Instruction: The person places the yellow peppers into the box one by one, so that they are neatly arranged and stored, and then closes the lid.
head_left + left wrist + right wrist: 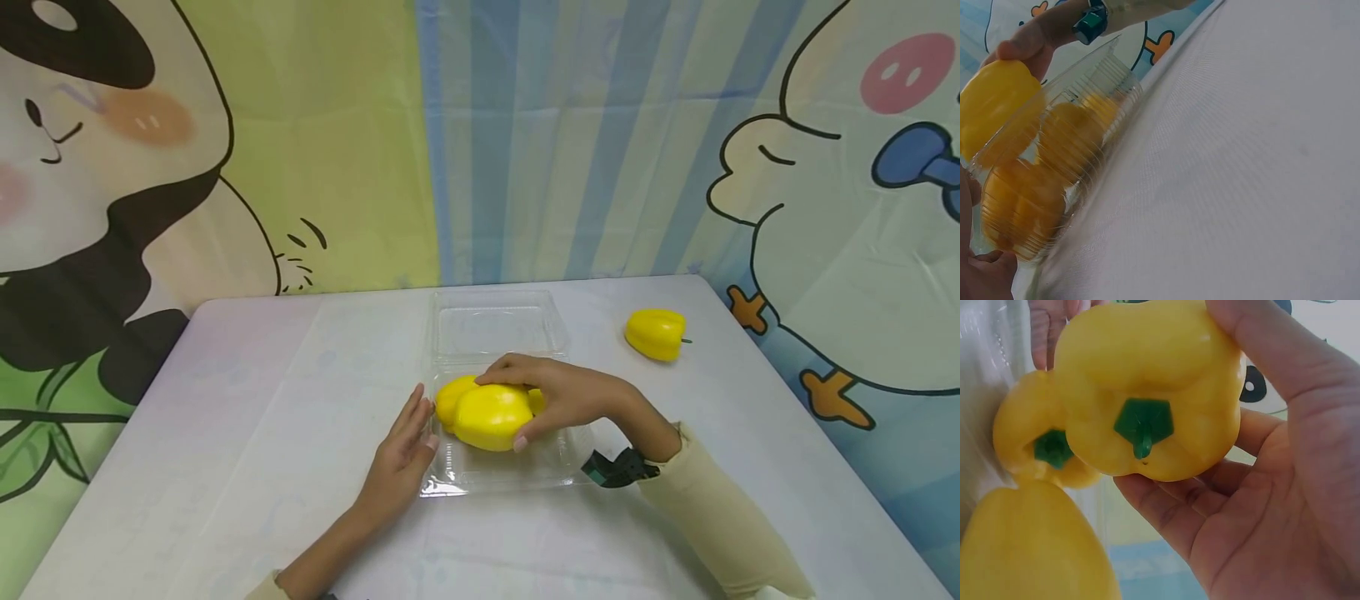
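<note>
My right hand (573, 396) grips a yellow bell pepper (487, 421) between thumb and fingers, over a clear plastic container (502, 482). Its green stem faces the right wrist camera. Inside the container lie more yellow peppers; one (1022, 206) sits at the left end, another (1067, 140) farther along. From the head they are partly hidden by the held pepper and the right hand. With fingers extended, my left hand (401, 467) rests against the container's left side, thumb near its edge.
Hinged at the back, the container's clear lid (495, 329) lies folded open on the white-covered table (300, 417). A single yellow pepper (655, 333) lies toward the table's back right. Behind hangs a cartoon-printed cloth (495, 150).
</note>
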`<state>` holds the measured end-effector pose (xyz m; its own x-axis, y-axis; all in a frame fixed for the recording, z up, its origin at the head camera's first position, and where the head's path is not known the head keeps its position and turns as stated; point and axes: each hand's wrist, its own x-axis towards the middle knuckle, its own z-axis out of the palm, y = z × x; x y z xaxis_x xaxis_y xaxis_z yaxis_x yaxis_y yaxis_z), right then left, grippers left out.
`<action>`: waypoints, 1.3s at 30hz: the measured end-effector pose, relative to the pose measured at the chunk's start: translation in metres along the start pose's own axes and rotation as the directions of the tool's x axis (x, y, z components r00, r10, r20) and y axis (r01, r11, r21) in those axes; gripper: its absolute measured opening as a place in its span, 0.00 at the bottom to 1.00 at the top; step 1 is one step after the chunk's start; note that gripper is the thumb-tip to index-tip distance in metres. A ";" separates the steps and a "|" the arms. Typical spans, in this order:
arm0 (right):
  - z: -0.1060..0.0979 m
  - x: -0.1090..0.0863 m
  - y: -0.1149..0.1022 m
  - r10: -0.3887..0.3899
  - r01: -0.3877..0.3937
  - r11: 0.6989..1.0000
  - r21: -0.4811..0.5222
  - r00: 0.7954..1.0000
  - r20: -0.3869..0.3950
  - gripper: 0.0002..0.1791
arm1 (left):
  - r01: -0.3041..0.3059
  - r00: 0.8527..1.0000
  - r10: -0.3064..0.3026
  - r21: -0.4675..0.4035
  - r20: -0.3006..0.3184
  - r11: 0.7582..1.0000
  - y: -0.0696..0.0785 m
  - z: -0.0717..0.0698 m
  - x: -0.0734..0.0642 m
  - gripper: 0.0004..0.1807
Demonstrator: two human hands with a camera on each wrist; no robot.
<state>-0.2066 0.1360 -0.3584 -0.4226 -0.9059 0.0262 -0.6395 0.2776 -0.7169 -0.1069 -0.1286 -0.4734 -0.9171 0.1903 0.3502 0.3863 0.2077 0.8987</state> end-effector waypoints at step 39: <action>0.047 0.012 -0.010 0.046 -0.037 0.978 -0.203 0.998 0.037 0.47 | 0.018 1.000 -0.017 -0.019 0.021 1.000 0.000 0.000 0.000 0.28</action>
<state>-0.1750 0.1075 -0.3836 -0.4276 -0.9034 -0.0321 -0.7405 0.3704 -0.5608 -0.1067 -0.1285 -0.4732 -0.9214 0.2072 0.3288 0.3680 0.1933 0.9095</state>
